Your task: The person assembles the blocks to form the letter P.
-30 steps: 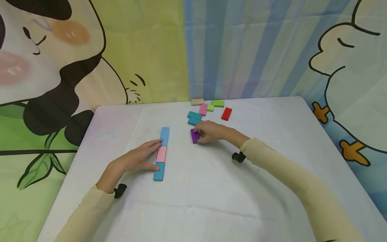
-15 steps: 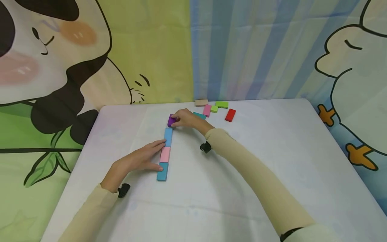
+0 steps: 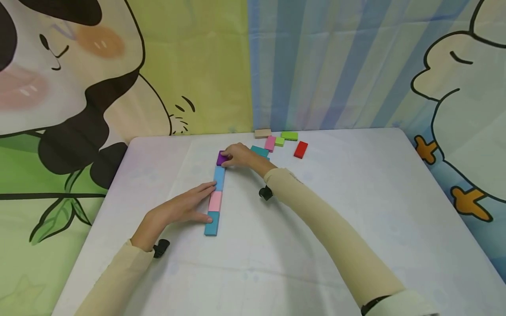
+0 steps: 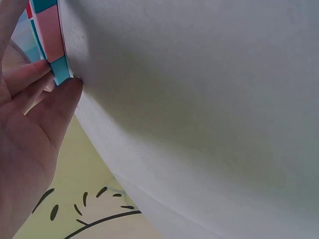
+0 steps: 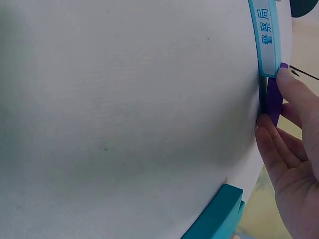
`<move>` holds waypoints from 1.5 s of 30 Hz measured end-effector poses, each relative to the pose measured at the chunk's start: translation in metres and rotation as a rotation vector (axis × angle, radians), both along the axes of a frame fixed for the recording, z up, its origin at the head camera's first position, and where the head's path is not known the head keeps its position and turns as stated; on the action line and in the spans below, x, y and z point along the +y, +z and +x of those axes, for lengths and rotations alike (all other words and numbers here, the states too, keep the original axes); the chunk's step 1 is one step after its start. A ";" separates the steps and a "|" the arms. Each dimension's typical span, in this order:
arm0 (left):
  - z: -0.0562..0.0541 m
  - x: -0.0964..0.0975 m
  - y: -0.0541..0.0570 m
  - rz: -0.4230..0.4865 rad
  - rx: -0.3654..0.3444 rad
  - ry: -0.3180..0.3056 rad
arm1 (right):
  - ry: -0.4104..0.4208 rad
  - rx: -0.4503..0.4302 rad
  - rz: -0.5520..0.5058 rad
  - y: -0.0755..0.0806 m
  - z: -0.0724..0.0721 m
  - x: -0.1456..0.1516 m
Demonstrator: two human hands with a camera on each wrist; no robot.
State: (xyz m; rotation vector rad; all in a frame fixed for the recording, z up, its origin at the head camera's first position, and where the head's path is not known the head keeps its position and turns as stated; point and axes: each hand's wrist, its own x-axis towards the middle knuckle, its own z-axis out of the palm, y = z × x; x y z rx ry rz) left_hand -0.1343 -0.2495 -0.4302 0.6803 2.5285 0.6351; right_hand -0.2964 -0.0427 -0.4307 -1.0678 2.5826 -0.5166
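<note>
A row of flat rectangular blocks runs away from me on the table: a teal block (image 3: 211,227), a pale pink block (image 3: 215,201) and a light blue block (image 3: 219,176). At the far end of the row sits a purple block (image 3: 219,158), which my right hand (image 3: 242,156) pinches between thumb and fingers. In the right wrist view the purple block (image 5: 272,102) meets the end of the light blue block (image 5: 266,40), whose side bears printed characters. My left hand (image 3: 179,205) lies along the row's left side, fingertips touching the light blue block, thumb on the teal one.
Beyond my right hand lie two teal blocks (image 3: 259,151), partly hidden by it. Around them are a pink block (image 3: 270,143), a small green block (image 3: 280,141), a longer green block (image 3: 289,136), a tan block (image 3: 262,133) and a red block (image 3: 301,149). Printed curtains back the white table (image 3: 336,197).
My right hand has carried the purple block leftward from beside the teal blocks to the far end of the row, then nudged it slightly left. My left hand has stayed by the row.
</note>
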 end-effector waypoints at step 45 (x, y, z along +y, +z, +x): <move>0.002 0.001 -0.002 0.030 -0.030 0.027 | 0.115 -0.176 -0.002 0.006 0.011 0.117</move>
